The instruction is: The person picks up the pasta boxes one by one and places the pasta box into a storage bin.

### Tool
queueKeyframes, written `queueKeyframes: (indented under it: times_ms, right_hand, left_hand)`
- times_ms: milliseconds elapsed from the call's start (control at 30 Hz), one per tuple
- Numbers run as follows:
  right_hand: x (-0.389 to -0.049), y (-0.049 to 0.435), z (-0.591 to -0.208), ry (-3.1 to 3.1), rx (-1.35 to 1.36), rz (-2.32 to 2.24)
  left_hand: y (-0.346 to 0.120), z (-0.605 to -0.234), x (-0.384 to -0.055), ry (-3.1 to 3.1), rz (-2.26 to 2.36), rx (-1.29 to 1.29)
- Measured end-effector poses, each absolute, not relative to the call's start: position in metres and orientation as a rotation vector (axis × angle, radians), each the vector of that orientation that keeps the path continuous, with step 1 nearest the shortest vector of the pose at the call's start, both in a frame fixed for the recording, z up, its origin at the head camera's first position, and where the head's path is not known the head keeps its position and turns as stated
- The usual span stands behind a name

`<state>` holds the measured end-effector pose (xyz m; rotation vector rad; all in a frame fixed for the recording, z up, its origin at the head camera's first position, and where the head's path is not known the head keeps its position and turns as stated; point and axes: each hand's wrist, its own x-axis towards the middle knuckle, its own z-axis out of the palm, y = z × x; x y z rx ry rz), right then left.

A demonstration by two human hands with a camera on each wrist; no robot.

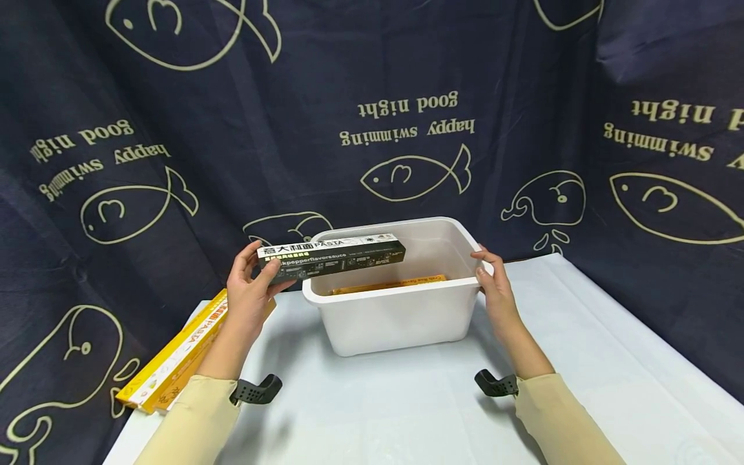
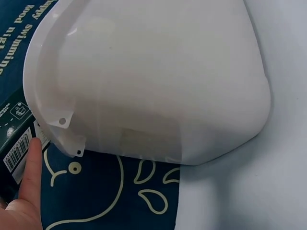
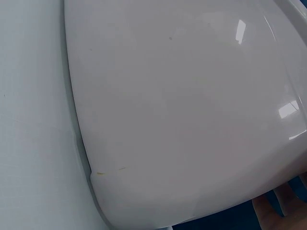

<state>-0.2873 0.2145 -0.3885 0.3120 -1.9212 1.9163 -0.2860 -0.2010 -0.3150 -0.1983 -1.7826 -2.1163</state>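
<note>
My left hand (image 1: pixel 250 284) grips one end of a black and white pasta box (image 1: pixel 337 258), labelled as black pepper flavour. The box is held level over the left part of a white plastic bin (image 1: pixel 395 316), its far end above the opening. In the left wrist view a finger (image 2: pixel 31 167) lies along the box's barcode end (image 2: pixel 19 148), beside the bin's rim. My right hand (image 1: pixel 496 284) holds the bin's right rim, thumb near the top edge. Inside the bin lies an orange box (image 1: pixel 389 285), mostly hidden by the front wall.
Yellow and orange pasta boxes (image 1: pixel 180 352) lie at the table's left edge, partly behind my left forearm. The bin stands on a white-covered table (image 1: pixel 372 407). A dark blue curtain (image 1: pixel 407 51) with fish drawings hangs behind and at both sides.
</note>
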Motion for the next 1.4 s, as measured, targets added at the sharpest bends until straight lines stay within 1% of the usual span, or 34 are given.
queueKeyframes:
  times_ms: [300, 700, 867, 1100, 1400]
  right_hand:
    - [-0.288, 0.215, -0.388, -1.937, 0.304, 1.916]
    - [-0.289, 0.213, -0.389, -1.926, 0.300, 1.923]
    - [-0.288, 0.213, -0.389, -1.917, 0.309, 1.922]
    - [-0.289, 0.212, -0.388, -1.899, 0.316, 1.924]
    - [-0.289, 0.213, -0.388, -1.906, 0.303, 1.919]
  left_hand:
    - [-0.194, -0.309, -0.297, -1.878, -2.074, -0.175]
    - [-0.184, -0.305, -0.309, -2.206, -1.747, -0.141]
    - [-0.180, -0.305, -0.312, -2.246, -1.747, -0.143]
    - [-0.173, -0.308, -0.318, -2.269, -1.720, -0.218]
    - [-0.168, -0.313, -0.328, -2.371, -1.654, -0.197]
